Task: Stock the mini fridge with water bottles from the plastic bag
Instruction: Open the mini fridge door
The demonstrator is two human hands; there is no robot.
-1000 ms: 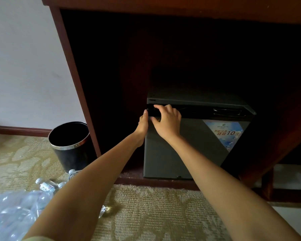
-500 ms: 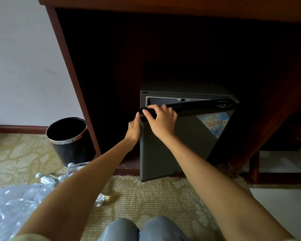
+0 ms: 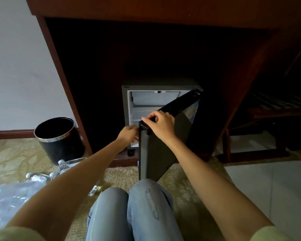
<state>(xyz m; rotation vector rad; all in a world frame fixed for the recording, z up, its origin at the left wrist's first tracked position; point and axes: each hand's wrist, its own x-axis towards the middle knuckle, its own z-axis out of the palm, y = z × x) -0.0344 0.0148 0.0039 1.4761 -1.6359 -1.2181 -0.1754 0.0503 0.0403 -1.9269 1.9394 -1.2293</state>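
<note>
Mini fridge door [image 3: 156,150] ajar, right hand [image 3: 161,126] fingers curled over its top, left hand [image 3: 128,136] grip unclear

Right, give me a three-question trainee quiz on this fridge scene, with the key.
1. True or false: the door of the mini fridge is shut.
2. What does the right hand grip? A) the door's top edge B) a bottle C) the bin's rim
3. Fill in: the plastic bag and the water bottles lie on the person's ___ side.

Key: 1 false, the door stands open and the white interior shows; 2 A; 3 left.
</note>
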